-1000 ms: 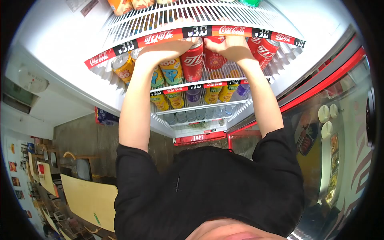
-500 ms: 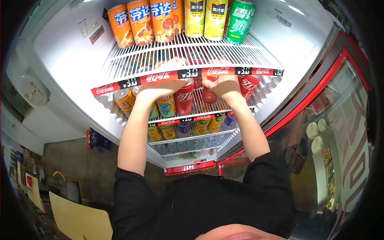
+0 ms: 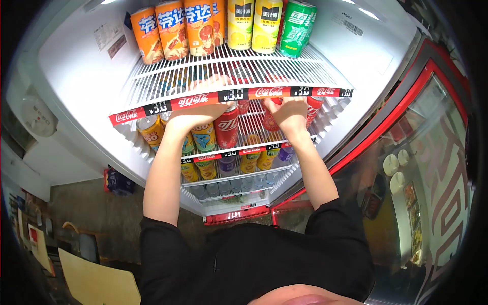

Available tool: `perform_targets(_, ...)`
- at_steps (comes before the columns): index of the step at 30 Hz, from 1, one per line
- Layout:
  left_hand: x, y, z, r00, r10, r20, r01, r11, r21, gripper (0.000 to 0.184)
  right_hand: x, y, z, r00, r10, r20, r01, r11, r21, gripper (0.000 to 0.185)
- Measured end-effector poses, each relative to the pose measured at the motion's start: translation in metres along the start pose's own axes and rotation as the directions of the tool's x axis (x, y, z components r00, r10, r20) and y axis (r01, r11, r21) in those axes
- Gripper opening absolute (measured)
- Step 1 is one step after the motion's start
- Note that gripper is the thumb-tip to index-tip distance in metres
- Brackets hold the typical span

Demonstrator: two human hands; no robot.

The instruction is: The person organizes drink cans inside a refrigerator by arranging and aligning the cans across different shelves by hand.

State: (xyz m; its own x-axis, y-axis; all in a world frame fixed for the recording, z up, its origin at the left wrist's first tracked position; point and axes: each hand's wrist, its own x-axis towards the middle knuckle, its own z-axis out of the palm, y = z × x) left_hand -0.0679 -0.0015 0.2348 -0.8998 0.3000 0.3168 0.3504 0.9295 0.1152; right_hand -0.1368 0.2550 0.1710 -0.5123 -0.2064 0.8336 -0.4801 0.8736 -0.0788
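Note:
My right hand reaches in under the top shelf strip, its thumb and fingers closed round a red Coca-Cola can on the second shelf. Right beside it, another red can is partly covered by my hand. My left hand lies over the cans on the left of that shelf, with its thumb by the top of a red Coca-Cola can. Its fingers are mostly behind the strip and wires, so their grip cannot be made out. Below my left hand stand yellow cans.
On the top wire shelf stand orange Fanta cans, yellow lemon cans and a green Sprite can. A red price strip crosses its front edge. Bottles fill lower shelves. The red-framed glass door hangs open at right.
My right hand has shifted right along the shelf with the red can, widening the gap to the can near my left hand. My left hand stays over the left cans. The view has shifted slightly.

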Motion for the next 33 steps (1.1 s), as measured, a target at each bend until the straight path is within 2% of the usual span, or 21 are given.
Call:
perform_targets(2,0.005,-0.007,0.003,0.999,0.037,0.001,-0.037,0.996,-0.078,0.064,0.003,-0.002,-0.001,0.981,-0.101,-0.165,0.106,0.994,0.021,0.038)
perform_targets(3,0.004,-0.008,0.008,0.997,0.046,-0.056,-0.049,0.997,-0.061,0.063,0.004,-0.004,-0.001,0.958,-0.149,-0.245,0.16,0.987,0.026,0.036)
perform_targets(4,0.002,-0.008,0.013,0.992,0.054,-0.113,-0.059,0.997,-0.043,0.061,-0.001,-0.01,-0.011,1.0,-0.011,0.023,0.009,0.995,0.094,0.035)
perform_targets(6,-0.004,0.002,0.003,0.981,0.073,-0.181,-0.08,0.996,-0.033,0.052,-0.01,-0.018,-0.016,0.996,0.045,0.079,-0.05,0.997,0.06,0.038)
perform_targets(7,-0.002,0.004,-0.002,0.987,0.068,-0.147,-0.075,0.997,-0.037,0.049,-0.011,-0.022,-0.015,0.992,0.074,0.107,-0.079,0.996,0.042,0.039)
perform_targets(8,0.002,0.005,-0.005,0.992,0.064,-0.112,-0.069,0.997,-0.041,0.046,-0.009,-0.025,-0.011,0.967,-0.082,-0.24,0.115,0.985,0.126,0.04)
perform_targets(9,0.002,0.004,-0.006,0.995,0.058,-0.075,-0.062,0.997,-0.046,0.044,0.0,-0.033,-0.019,0.932,-0.152,-0.328,0.223,0.956,0.19,0.041)
perform_targets(10,0.0,0.003,-0.003,0.982,0.094,-0.161,-0.097,0.995,-0.013,0.037,-0.003,-0.036,-0.02,0.953,-0.139,-0.27,0.209,0.946,0.249,0.039)
perform_targets(11,-0.002,-0.003,0.008,0.942,0.164,-0.292,-0.139,0.985,0.104,0.034,-0.007,-0.039,-0.02,0.969,-0.129,-0.209,0.191,0.932,0.307,0.038)
perform_targets(13,0.005,-0.013,0.016,0.889,0.233,-0.393,-0.218,0.972,0.084,0.028,-0.004,-0.049,-0.028,0.951,-0.192,-0.243,0.274,0.887,0.372,0.035)
perform_targets(16,0.005,-0.014,0.011,0.884,0.271,-0.382,-0.299,0.954,-0.016,0.022,-0.008,-0.065,-0.036,0.956,-0.254,-0.147,0.292,0.864,0.411,0.04)
perform_targets(19,0.003,-0.015,0.014,0.866,0.28,-0.415,-0.266,0.959,0.092,0.017,-0.01,-0.077,-0.035,0.932,-0.338,-0.128,0.36,0.828,0.43,0.051)
perform_targets(23,0.002,-0.008,-0.001,0.981,0.109,-0.158,-0.12,0.991,-0.062,0.036,-0.011,-0.087,-0.032,0.917,-0.398,-0.039,0.374,0.82,0.433,0.056)
perform_targets(26,0.004,-0.016,0.014,0.906,0.229,-0.356,-0.212,0.973,0.086,0.03,-0.015,-0.089,-0.024,0.932,-0.362,-0.009,0.329,0.835,0.441,0.058)
perform_targets(29,0.006,-0.024,0.029,0.778,0.363,-0.513,-0.271,0.93,0.247,0.025,-0.015,-0.089,-0.024,0.934,-0.358,-0.002,0.32,0.833,0.451,0.061)
perform_targets(32,0.007,-0.021,0.019,0.833,0.333,-0.441,-0.284,0.943,0.174,0.023,-0.013,-0.089,-0.03,0.941,-0.337,0.031,0.285,0.839,0.463,0.062)
perform_targets(33,0.007,-0.021,0.02,0.824,0.341,-0.453,-0.283,0.94,0.191,0.023,-0.014,-0.089,-0.032,0.944,-0.326,0.047,0.268,0.843,0.466,0.062)
